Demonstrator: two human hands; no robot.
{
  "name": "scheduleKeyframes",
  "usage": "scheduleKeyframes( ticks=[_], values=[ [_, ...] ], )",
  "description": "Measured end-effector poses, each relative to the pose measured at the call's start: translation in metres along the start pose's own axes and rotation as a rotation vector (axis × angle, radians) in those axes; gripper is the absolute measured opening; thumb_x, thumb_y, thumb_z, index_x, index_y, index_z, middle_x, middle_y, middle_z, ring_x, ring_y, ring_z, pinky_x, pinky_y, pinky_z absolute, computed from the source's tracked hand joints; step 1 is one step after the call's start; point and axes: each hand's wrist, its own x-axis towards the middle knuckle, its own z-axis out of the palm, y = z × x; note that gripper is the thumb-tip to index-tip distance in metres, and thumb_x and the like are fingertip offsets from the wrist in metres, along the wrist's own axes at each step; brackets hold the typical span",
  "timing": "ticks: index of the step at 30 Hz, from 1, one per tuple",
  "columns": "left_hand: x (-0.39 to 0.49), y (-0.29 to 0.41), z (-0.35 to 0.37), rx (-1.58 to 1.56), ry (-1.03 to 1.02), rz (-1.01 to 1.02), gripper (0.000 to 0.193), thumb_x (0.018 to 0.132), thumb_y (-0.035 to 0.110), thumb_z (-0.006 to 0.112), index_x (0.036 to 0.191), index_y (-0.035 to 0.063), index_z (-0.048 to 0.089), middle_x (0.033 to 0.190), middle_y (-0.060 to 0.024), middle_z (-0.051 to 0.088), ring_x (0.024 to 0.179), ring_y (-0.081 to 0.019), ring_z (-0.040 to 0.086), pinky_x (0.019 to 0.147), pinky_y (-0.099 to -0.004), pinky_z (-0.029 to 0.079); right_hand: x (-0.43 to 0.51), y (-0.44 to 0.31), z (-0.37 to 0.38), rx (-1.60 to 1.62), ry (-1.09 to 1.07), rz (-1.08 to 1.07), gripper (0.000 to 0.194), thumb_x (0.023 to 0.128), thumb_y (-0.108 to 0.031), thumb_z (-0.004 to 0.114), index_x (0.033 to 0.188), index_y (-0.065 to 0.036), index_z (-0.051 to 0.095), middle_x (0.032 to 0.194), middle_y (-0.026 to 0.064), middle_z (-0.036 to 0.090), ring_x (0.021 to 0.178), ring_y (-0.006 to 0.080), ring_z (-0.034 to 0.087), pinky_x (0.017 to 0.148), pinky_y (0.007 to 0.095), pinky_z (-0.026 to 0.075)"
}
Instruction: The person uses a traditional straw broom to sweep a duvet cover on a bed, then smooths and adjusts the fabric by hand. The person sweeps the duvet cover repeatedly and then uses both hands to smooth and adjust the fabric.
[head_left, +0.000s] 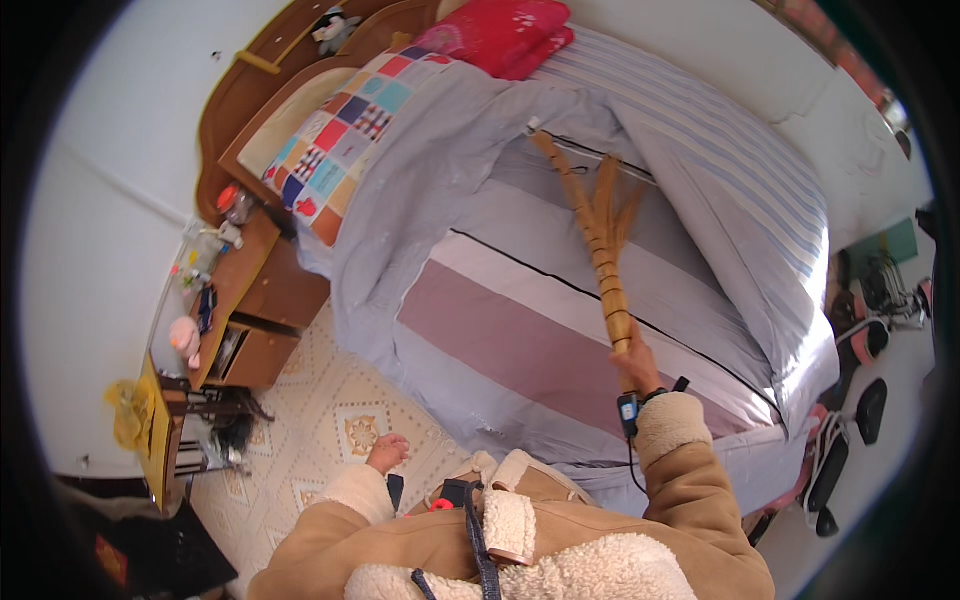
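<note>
My right hand (636, 363) grips the bound handle of a straw hand broom (609, 266). The broom reaches away over the bed, its bristles splayed on or just above a folded grey quilt (517, 296) with white and mauve bands and black piping. Low on the left, my left hand (388, 453) hangs above the tiled floor beside the bed, holding nothing I can see; its fingers look partly curled. A loose grey sheet (420, 172) surrounds the quilt on its far and left sides.
A patchwork pillow (349, 127) and a red folded bedding bundle (499, 34) lie by the wooden headboard (217, 142). To the left stands a wooden bedside cabinet (281, 289) with jars and a pink plush toy (184, 339). Cables and dark items crowd the right wall.
</note>
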Motion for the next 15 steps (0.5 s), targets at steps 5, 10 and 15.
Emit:
scheduleKeyframes(
  ticks=[5, 10, 15],
  values=[
    [-0.037, -0.028, 0.014, -0.013, 0.092, -0.074, 0.019, 0.079, 0.016, 0.058, 0.093, 0.0046, 0.058, 0.076, -0.0028, 0.060, 0.064, -0.0117, 0.057, 0.056, -0.0237, 0.046, -0.010, -0.028, 0.077, -0.362, -0.360, -0.336, 0.081, 0.068, -0.020, 0.062, 0.136, -0.012, 0.018, 0.085, 0.0237, 0.061, 0.079, 0.0382, 0.059, 0.069, 0.0439, 0.047],
    [-0.049, -0.040, 0.023, -0.032, 0.103, -0.078, 0.023, 0.080, 0.018, 0.058, 0.098, 0.0044, 0.057, 0.082, -0.0039, 0.061, 0.069, -0.0126, 0.059, 0.060, -0.0252, 0.047, -0.071, -0.024, 0.098, -0.676, -0.574, -0.507, 0.071, 0.071, -0.013, 0.054, 0.135, -0.017, 0.023, 0.089, 0.0204, 0.060, 0.075, 0.0350, 0.060, 0.066, 0.0427, 0.048],
    [-0.035, -0.037, 0.031, 0.019, 0.065, -0.046, 0.025, 0.082, 0.019, 0.056, 0.102, 0.0030, 0.055, 0.087, -0.0062, 0.062, 0.072, -0.0142, 0.060, 0.062, -0.0260, 0.049, -0.071, -0.020, 0.050, -0.782, -0.712, -0.682, 0.077, 0.070, -0.013, 0.054, 0.137, -0.025, 0.020, 0.093, 0.0191, 0.057, 0.075, 0.0327, 0.060, 0.063, 0.0400, 0.049]
  ],
)
